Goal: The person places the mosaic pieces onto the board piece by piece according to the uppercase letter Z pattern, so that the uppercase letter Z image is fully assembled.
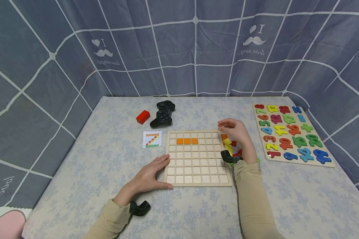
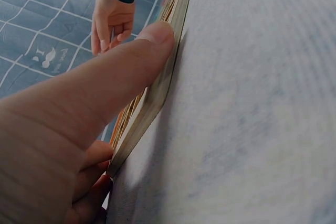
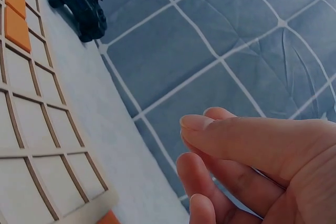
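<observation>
A wooden grid board (image 1: 200, 162) lies on the table, with three orange square tiles (image 1: 186, 141) in a row near its far left. My left hand (image 1: 148, 176) rests at the board's near left corner, thumb along the front edge and fingers against the left side; the left wrist view shows the thumb (image 2: 131, 56) touching the rim. Over the far right corner hovers my right hand (image 1: 234, 131), fingers loosely bent, with nothing visible between them. Beneath it, loose yellow tiles (image 1: 228, 146), red ones and an orange tile (image 1: 224, 136) lie by the board's right side, partly hidden by the wrist.
A pattern card (image 1: 152, 139) lies left of the board. Behind it are a red block (image 1: 143, 117) and a black game controller (image 1: 163, 114). On the right lies a number puzzle board (image 1: 293, 136) with colourful pieces. A grid-patterned curtain (image 1: 179, 49) hangs behind the table.
</observation>
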`<state>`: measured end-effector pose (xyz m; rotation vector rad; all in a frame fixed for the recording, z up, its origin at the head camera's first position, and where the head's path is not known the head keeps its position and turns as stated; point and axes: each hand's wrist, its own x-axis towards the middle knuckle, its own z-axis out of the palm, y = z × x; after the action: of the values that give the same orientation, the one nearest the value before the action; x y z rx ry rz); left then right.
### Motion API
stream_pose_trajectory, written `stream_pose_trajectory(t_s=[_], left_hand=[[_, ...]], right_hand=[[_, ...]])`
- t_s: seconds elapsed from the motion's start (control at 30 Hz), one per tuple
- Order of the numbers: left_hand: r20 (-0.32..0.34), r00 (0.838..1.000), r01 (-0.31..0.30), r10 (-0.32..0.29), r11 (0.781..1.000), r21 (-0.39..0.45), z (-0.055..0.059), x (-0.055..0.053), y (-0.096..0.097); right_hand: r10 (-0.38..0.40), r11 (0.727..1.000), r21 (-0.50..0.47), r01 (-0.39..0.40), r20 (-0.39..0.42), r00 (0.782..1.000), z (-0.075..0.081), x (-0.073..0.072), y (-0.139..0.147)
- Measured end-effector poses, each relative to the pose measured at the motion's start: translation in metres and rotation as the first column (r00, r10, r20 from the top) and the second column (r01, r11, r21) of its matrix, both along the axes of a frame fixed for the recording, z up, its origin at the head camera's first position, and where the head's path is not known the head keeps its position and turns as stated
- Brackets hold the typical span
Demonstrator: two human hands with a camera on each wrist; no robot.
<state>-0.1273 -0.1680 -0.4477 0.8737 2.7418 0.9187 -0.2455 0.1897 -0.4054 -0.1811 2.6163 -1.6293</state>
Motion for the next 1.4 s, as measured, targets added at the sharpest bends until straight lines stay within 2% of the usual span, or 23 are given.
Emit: stream_pose_trajectory(t_s=[0.63,1.17,1.4], left_hand=[[-0.007,1.000,-0.003,0.003,1.000,-0.007,0.000,0.001,0.000],[-0.007,1.000,-0.011,0.010,1.000,-0.011,-0.001,0.000,0.000],[0.003,1.000,-0.016,0.016,1.000,-0.013,-0.001,0.000,0.000]], right_hand=[[-0.079,0.997,-0.017,0.081,0.086,0.993,-0.023,-0.002,0.019],[-0.115,0.993,0.036,0.111,0.109,0.987,-0.032,-0.004,0.019],[-0.089,0.995,0.045,0.084,0.125,0.988,-0.037,-0.005,0.022]])
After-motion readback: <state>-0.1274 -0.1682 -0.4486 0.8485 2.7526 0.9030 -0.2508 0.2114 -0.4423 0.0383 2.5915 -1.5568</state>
